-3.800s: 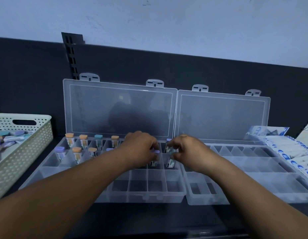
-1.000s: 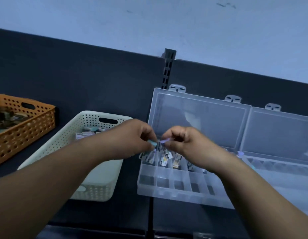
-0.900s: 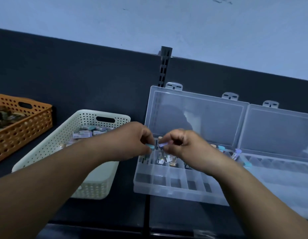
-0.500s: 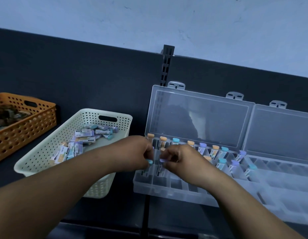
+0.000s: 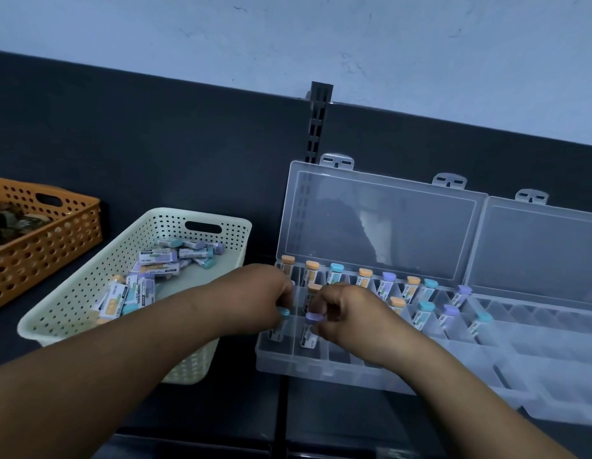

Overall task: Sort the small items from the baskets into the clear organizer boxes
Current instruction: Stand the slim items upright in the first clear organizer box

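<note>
Right hand [image 5: 352, 314] on purple-capped item [image 5: 310, 326] in organizer [image 5: 307, 368]

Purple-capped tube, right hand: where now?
Head view, centre: the purple-capped tube stands in a near-left compartment of the left organizer box, cap pinched by the right hand, just right of the teal-capped tube that the left hand holds.

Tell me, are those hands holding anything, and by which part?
Yes. The left hand pinches a teal-capped item at its cap, the right hand a purple-capped item at its cap, both standing in the clear organizer box.
</note>
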Demonstrator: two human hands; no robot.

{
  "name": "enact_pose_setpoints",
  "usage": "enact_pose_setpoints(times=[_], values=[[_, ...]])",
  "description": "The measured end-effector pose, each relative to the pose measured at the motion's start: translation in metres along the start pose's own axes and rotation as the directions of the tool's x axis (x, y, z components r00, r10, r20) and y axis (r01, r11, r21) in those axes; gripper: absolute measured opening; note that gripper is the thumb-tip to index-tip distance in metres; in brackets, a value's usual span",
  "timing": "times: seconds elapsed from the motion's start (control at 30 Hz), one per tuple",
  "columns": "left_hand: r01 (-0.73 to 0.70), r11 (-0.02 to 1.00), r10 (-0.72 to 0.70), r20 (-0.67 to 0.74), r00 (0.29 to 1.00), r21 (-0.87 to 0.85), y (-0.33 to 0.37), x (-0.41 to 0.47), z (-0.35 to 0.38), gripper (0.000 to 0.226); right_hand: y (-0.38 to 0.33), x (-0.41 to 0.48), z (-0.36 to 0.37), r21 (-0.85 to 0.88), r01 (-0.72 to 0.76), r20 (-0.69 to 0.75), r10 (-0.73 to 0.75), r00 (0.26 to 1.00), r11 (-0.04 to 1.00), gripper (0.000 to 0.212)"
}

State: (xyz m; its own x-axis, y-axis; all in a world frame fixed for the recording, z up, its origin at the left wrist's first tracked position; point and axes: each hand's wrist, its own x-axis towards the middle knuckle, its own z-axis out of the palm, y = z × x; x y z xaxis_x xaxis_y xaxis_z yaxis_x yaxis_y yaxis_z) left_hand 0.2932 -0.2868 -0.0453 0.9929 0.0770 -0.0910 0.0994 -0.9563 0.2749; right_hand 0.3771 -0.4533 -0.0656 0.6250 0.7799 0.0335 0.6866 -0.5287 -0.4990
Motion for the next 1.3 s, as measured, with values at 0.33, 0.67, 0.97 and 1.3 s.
enact_pose_setpoints(times=[0.33, 0.67, 0.97, 1.3], values=[[-0.029, 0.999, 0.029, -0.028, 0.999, -0.016, -0.003, -0.004, -0.007, 0.032, -0.015, 0.000, -0.013, -0.040, 0.013, 0.012, -0.013, 1.000, 0.999, 0.015], [0.100, 0.990, -0.069, -0.271, 0.960, 0.101, -0.057, -0.040, -0.052, 0.040, -0.072, 0.030, -0.013, -0.166, 0.229, -0.041, -0.239, 0.970, 0.959, 0.043], [0.380, 0.923, -0.368, -0.150, 0.918, 0.062, -0.132, -0.089, -0.054, 0.057, -0.131, 0.079, 0.022, -0.298, 0.413, 0.176, -0.376, 0.910, 0.861, 0.064], [0.290, 0.957, -0.289, -0.159, 0.944, -0.017, -0.145, -0.092, -0.044, 0.042, -0.163, 0.130, 0.077, -0.303, 0.386, 0.378, -0.262, 0.888, 0.871, 0.064]])
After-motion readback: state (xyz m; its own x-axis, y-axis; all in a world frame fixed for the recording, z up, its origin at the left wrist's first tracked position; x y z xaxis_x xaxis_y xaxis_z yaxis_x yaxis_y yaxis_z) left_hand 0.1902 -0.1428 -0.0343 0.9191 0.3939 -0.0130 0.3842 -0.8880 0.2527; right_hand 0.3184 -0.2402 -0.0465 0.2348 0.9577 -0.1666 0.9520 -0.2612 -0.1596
